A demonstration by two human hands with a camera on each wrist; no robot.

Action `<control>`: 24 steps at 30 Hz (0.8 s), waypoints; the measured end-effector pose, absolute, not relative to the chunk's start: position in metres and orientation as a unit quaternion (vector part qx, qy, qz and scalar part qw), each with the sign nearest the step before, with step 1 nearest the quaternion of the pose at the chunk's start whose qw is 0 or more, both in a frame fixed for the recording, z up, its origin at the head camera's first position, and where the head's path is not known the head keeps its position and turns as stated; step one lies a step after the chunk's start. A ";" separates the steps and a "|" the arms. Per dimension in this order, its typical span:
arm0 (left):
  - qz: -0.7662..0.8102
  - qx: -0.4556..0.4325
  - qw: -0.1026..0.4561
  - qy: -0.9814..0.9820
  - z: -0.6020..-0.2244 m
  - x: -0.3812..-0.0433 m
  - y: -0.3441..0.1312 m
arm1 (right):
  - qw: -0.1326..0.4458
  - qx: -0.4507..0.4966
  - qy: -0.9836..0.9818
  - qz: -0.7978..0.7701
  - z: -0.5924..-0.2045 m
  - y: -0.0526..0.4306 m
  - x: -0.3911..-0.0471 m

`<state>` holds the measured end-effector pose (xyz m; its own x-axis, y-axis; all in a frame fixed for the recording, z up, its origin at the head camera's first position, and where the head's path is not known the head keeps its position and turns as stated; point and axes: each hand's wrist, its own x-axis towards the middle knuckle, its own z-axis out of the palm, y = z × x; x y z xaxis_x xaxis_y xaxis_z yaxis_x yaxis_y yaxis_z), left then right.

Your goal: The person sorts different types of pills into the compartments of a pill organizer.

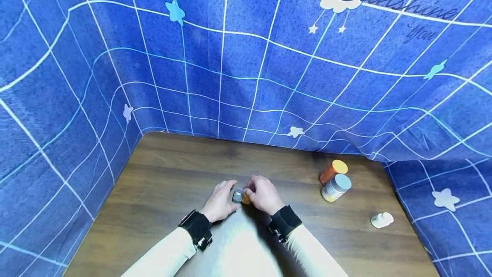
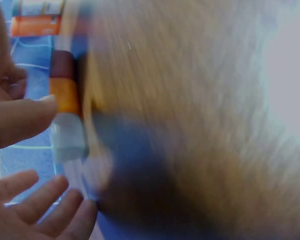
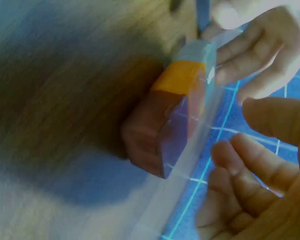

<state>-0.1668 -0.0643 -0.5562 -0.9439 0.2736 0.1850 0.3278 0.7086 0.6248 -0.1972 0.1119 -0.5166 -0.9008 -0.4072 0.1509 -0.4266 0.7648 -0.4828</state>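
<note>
Between the hands on the wooden table stands a small block (image 1: 237, 195) of coloured sections in a row, like a pill organizer. Its dark red section (image 3: 145, 130), orange section (image 2: 65, 95) and pale grey section (image 2: 69, 137) show in the wrist views. My left hand (image 1: 221, 202) is around the grey end, thumb and fingers spread apart; its thumb overlaps the orange section in the left wrist view, and contact cannot be told. Near the red end is my right hand (image 1: 265, 193), fingers loosely bent, a gap showing between them and the block in the right wrist view.
To the right stand an orange bottle (image 1: 328, 175) with a yellow cap and a white bottle (image 1: 333, 190) with a grey-blue lid. Farther right a small white bottle (image 1: 382, 220) lies on its side. A blue patterned curtain (image 1: 246, 63) surrounds the table (image 1: 161, 174).
</note>
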 end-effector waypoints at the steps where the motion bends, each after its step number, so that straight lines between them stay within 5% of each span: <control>1: -0.331 -0.169 0.033 -0.928 -0.557 -0.170 -0.065 | 0.027 0.233 -0.938 0.255 -0.517 0.110 -0.196; 7: -0.279 -0.180 0.027 -0.943 -0.562 -0.181 -0.063 | 0.015 0.312 -0.922 0.229 -0.528 0.100 -0.190; 24: -0.329 -0.187 0.049 -0.924 -0.574 -0.189 -0.065 | 0.035 0.349 -0.915 0.201 -0.538 0.101 -0.193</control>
<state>-0.1893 -0.0654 -0.5741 -0.9255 0.3132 0.2129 0.3773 0.7141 0.5897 -0.1935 0.1010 -0.5380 -0.7544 -0.6238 0.2044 -0.6520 0.6761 -0.3431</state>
